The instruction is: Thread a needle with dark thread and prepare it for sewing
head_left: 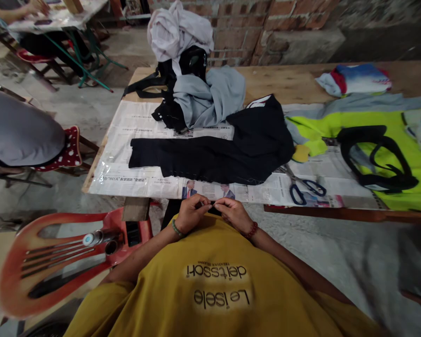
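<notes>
The person sits close to the bench [287, 82], both hands drawn in against the yellow shirt [217, 281]. The left hand [191, 213] and the right hand [233, 211] meet fingertip to fingertip, each pinched shut on something very small and thin between them; it is too fine to make out what it is. A green bead bracelet [177, 229] sits on the left wrist, a red one [252, 230] on the right.

Just beyond the hands, on the newspaper [140, 182] covering the bench, lies a dark garment [214, 159] spread flat, one long part reaching left. Blue-handled scissors [303, 186] lie beside its right edge, closed. Further right is a bright green cloth [400, 140] with a black strap [375, 157] looped on top. Behind the dark garment is a heap of grey cloth [210, 96] with white cloth [178, 30] above it, and at the far right corner a folded blue and red piece [356, 77].

To the left stands a red plastic chair [56, 255]. Another person sits on a spotted cushion [65, 152] further left.
</notes>
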A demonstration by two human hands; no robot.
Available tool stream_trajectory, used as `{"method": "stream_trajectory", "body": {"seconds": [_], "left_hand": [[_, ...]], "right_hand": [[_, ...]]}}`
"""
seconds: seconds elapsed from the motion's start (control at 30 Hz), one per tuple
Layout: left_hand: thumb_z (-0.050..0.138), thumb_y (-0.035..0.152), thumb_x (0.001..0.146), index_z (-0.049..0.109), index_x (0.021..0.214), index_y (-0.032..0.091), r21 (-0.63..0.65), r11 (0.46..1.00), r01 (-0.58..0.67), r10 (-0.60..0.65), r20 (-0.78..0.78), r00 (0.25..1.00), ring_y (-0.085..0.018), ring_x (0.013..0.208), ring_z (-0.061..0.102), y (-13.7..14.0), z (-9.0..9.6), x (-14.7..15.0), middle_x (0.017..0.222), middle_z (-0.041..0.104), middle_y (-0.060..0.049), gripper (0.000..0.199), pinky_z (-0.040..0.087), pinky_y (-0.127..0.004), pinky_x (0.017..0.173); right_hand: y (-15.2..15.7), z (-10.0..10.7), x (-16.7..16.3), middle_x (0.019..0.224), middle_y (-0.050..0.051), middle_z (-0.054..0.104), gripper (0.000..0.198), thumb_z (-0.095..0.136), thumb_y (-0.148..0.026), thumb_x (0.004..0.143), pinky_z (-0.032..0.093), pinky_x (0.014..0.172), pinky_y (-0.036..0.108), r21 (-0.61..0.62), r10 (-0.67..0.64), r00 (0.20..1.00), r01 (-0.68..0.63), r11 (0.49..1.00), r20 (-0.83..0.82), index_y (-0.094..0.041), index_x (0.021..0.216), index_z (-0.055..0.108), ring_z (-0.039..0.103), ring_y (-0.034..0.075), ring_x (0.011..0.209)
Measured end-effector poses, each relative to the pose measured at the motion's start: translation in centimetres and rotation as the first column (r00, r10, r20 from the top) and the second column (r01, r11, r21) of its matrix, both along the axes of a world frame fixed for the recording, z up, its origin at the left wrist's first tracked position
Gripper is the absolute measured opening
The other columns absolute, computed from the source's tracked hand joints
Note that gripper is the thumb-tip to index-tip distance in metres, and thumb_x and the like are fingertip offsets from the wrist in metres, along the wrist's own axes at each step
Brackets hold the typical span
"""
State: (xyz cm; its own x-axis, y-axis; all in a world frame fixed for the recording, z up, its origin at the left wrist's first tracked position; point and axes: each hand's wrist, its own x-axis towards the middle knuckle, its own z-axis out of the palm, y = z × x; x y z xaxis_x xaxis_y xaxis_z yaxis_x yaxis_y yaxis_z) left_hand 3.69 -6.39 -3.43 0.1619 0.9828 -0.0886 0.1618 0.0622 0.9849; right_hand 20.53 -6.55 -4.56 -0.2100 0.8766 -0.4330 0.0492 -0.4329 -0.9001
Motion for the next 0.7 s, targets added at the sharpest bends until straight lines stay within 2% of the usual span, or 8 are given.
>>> {"method": "stream_trajectory", "body": {"seconds": [0.13, 0.47, 0.7], "left_hand": [[0.068, 0.030, 0.070, 0.055, 0.067, 0.016, -0.116, 0.991, -0.064, 0.075, 0.097, 0.993, -0.004, 0.043, 0.042, -0.1, -0.5, 0.2, 0.064, 0.057, 0.002, 0.019, 0.032, -0.017, 0.042], [0.070, 0.024, 0.063, 0.055, 0.063, 0.015, -0.162, 0.969, -0.189, 0.209, 0.119, 0.971, -0.005, 0.052, 0.040, 0.4, -1.0, 0.2, 0.060, 0.051, 0.004, 0.018, 0.033, -0.017, 0.049], [0.070, 0.026, 0.062, 0.054, 0.066, 0.015, -0.249, 0.944, -0.216, 0.262, 0.170, 0.950, -0.004, 0.048, 0.037, 0.5, -1.1, 0.3, 0.056, 0.048, 0.006, 0.019, 0.029, -0.017, 0.046]], "right_hand": [[0.0, -0.1, -0.1, 0.044, -0.008, 0.038, 0.027, 0.063, -0.043, 0.068, 0.020, 0.038, 0.020, -0.042, 0.008, 0.999, -0.010, 0.999, -0.039, -0.017, 0.076, 0.059, 0.028, 0.004, 0.038], [0.0, -0.9, 0.0, 0.042, -0.010, 0.034, 0.028, 0.063, -0.043, 0.068, 0.019, 0.037, 0.019, -0.072, -0.008, 0.998, 0.003, 0.997, -0.065, -0.017, 0.076, 0.057, 0.026, 0.004, 0.036], [0.0, -1.1, 0.1, 0.042, -0.009, 0.036, 0.027, 0.063, -0.042, 0.068, 0.019, 0.037, 0.019, -0.061, -0.020, 0.999, 0.017, 0.998, -0.043, -0.017, 0.076, 0.058, 0.026, 0.004, 0.036]]}}
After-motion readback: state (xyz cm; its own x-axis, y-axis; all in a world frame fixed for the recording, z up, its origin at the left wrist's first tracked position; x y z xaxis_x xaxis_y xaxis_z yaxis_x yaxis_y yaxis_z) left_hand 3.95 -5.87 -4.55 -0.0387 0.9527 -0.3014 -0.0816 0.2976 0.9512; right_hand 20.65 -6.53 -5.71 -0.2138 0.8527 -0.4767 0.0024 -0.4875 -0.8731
